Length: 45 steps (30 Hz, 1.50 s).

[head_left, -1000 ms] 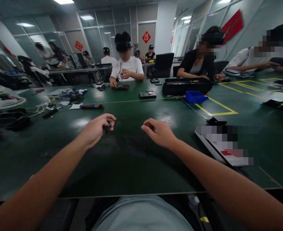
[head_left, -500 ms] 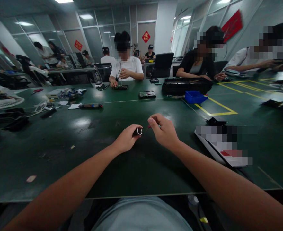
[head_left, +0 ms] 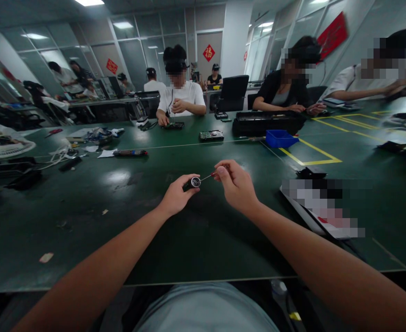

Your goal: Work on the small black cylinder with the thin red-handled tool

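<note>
My left hand (head_left: pixel 175 198) is closed round a small black cylindrical part (head_left: pixel 192 183) with a shiny round end that faces right. My right hand (head_left: pixel 236 186) pinches a thin screwdriver (head_left: pixel 210 175) with a red handle; its metal tip points left and meets the shiny end of the part. Both hands hover just above the dark green table (head_left: pixel 120 221), near its middle.
A flat device with a blurred face (head_left: pixel 322 207) lies right of my hands, a small black object (head_left: pixel 309 174) behind it. Farther off are a blue bin (head_left: pixel 280 139), a long black case (head_left: pixel 268 122), a circuit board (head_left: pixel 211 135) and yellow floor-tape lines (head_left: pixel 309 154). Several people work across the table.
My left hand carried the black part to the right, toward my right hand. The right hand brought the screwdriver tip onto the part's shiny end.
</note>
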Motion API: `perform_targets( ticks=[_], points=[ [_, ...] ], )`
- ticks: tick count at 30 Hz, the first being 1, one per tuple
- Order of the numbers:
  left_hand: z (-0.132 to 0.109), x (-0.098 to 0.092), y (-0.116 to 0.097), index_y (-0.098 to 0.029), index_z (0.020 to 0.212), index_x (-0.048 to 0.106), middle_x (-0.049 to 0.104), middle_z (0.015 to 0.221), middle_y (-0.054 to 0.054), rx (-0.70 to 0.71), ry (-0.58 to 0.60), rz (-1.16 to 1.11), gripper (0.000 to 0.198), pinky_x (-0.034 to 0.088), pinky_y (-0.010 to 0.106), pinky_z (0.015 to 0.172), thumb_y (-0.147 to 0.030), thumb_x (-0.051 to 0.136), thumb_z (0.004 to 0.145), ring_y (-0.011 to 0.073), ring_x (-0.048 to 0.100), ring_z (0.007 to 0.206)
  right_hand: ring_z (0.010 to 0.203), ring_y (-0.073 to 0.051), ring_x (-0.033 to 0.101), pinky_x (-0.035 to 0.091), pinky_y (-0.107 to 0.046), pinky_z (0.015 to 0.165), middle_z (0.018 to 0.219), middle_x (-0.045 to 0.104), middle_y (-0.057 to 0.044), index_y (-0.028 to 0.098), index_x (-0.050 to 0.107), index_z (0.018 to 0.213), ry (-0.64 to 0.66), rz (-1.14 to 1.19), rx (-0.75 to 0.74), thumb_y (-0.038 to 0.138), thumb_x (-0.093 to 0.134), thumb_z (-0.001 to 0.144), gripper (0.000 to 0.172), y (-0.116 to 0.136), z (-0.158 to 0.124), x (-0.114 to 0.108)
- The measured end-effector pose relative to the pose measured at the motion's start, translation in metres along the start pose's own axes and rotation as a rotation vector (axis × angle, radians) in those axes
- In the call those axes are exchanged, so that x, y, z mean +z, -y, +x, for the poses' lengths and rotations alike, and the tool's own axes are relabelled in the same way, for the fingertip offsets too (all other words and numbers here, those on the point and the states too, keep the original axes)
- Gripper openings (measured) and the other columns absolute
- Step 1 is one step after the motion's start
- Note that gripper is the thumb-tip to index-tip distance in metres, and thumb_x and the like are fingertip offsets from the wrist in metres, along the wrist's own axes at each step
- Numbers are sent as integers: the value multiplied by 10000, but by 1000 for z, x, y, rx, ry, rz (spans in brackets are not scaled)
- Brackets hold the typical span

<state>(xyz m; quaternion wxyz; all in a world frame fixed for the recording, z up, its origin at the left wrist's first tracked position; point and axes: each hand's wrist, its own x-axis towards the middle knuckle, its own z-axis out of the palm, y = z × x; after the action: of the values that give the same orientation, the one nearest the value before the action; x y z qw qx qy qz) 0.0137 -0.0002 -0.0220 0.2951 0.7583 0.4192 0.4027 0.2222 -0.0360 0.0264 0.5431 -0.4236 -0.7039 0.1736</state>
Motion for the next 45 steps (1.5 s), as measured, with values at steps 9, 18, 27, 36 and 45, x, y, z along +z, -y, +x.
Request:
perform_targets(
  ticks=[9, 18, 27, 36, 45],
  points=[
    [-1, -2, -3, -246, 1257, 634, 650, 1261, 60, 16, 14, 27, 423, 399, 432, 1094, -211, 703, 841, 230, 585, 1192, 689, -153, 631, 458, -288, 647, 770, 682, -16, 206, 611, 950, -18, -47, 35, 375, 471, 985, 222, 0, 3, -1],
    [-1, -3, -4, -243, 1261, 633, 649, 1255, 62, 57, 11, 50, 413, 402, 429, 1087, -241, 696, 853, 228, 580, 1191, 599, -142, 565, 387, -270, 554, 690, 654, -6, 206, 640, 828, 2, -190, -28, 404, 593, 910, 220, 3, 3, -6],
    [-1, -5, -6, -251, 1267, 630, 646, 1248, 59, 57, 11, 106, 414, 405, 428, 1087, -241, 686, 857, 231, 581, 1186, 583, -137, 545, 359, -271, 559, 664, 619, 8, 199, 651, 905, 99, -199, -32, 354, 478, 968, 241, 6, 3, -8],
    [-2, -6, -10, -257, 1268, 630, 645, 1248, 48, 64, 29, 111, 418, 392, 420, 1097, -243, 691, 854, 227, 573, 1193, 667, -172, 590, 400, -303, 632, 781, 646, -16, 219, 567, 1084, 62, -146, -19, 267, 427, 960, 193, 4, 1, -5],
    [-1, -5, -10, -242, 1254, 637, 650, 1235, 54, 65, 23, 124, 409, 398, 412, 1088, -229, 692, 848, 226, 579, 1180, 667, -170, 592, 412, -311, 638, 774, 657, -20, 220, 580, 989, 73, -139, 30, 332, 448, 972, 174, 4, 2, -2]
  ],
)
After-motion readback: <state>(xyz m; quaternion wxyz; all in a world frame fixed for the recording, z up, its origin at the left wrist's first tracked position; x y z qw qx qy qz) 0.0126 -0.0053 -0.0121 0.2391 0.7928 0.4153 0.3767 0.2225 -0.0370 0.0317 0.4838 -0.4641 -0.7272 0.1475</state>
